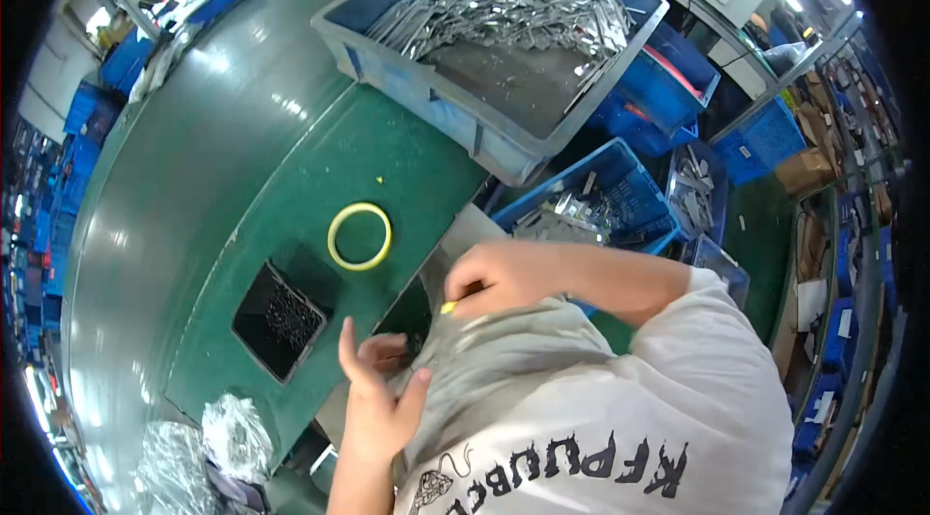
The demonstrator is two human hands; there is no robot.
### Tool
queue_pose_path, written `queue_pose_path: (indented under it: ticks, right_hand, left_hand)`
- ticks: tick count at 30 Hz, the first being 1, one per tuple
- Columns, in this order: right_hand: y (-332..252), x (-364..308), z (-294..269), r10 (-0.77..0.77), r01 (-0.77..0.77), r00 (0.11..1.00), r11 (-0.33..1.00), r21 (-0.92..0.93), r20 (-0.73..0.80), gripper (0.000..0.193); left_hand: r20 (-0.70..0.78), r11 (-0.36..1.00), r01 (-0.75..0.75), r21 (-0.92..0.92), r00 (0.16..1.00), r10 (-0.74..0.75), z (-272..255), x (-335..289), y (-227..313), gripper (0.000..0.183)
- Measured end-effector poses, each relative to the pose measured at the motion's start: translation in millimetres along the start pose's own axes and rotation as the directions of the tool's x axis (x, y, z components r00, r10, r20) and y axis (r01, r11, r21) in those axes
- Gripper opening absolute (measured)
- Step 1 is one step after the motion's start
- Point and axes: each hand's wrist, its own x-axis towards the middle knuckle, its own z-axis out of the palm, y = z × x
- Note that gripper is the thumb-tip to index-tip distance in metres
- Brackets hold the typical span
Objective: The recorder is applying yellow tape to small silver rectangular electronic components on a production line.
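Observation:
My right hand [499, 278] is drawn in close against my white shirt, its fingers pinched on a small piece of yellow tape [449, 308]. Lower and to the left, my left hand [378, 399] is held up with thumb and forefinger spread, nothing in it. It hovers by the near edge of the green work surface [320, 166]. A roll of yellow tape [360, 266] lies flat there, beyond both hands. To its lower left is a black bin [254, 321] with many small dark parts, possibly screws. A tiny yellow scrap [379, 180] lies past the roll.
A large blue-grey tub [455, 118] of thin metal strips stands at the back. Right of my hands is a blue crate [630, 166] with metal pieces, other bins behind it. Clear plastic bags [235, 437] lie at the lower left. A shiny metal-like surface [184, 176] curves along the left.

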Motion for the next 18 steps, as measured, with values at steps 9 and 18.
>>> queue_pose_path:
  ticks: [9, 18]
  right_hand:
    - [-64, -118, -128, 0.496, -0.577, 0.816, 0.663, -0.477, -0.297, 0.038]
    - [-78, 31, -188, -0.274, -0.353, 0.846, 0.355, -0.866, -0.457, 0.020]
  left_hand:
    - [-0.043, 0.941, 0.263, 0.212, 0.965, -0.260, -56, -46, -7, 0.070]
    - [0.063, 0.883, 0.352, 0.310, 0.919, -0.389, -45, -37, -60, 0.022]
